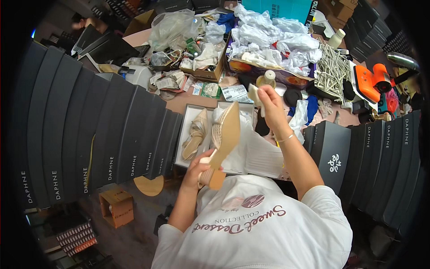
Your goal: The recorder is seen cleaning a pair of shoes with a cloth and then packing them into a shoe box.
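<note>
My left hand point(195, 172) is closed round the heel end of a beige heeled sandal point(229, 132), held up with its tan sole turned toward me. Its woven strap shows along the left edge. Above and to the right, my right hand point(273, 106) pinches a small off-white cloth or pad point(254, 95), apart from the sandal. A matching sandal point(197, 134) lies on its side in the left part of an open grey shoebox point(178, 158). White tissue paper point(264, 158) spreads across the box's right part.
Stacks of dark shoeboxes point(121, 130) rise at the left, with more boxes point(330, 157) at the right. Behind are a carton of white plastic bags point(268, 74), a heap of pale sticks point(331, 67), an orange tool point(367, 83) and a white bottle point(268, 80). Someone point(92, 22) is at far left.
</note>
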The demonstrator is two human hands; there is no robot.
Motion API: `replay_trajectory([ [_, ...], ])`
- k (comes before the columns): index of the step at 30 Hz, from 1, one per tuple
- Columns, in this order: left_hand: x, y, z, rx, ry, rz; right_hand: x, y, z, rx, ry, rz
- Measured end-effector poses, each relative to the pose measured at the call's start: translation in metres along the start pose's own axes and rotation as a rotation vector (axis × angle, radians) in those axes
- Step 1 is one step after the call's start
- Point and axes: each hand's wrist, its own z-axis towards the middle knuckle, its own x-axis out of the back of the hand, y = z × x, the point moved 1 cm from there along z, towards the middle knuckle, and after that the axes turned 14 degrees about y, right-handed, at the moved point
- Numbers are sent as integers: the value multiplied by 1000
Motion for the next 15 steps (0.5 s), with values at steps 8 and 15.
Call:
replay_trajectory([
  [8,-41,-45,-46,-139,243,95,-51,16,-22,-288,-307,-17],
  [15,-53,-5,-51,-1164,558,928,-53,8,-45,-310,-173,-39],
])
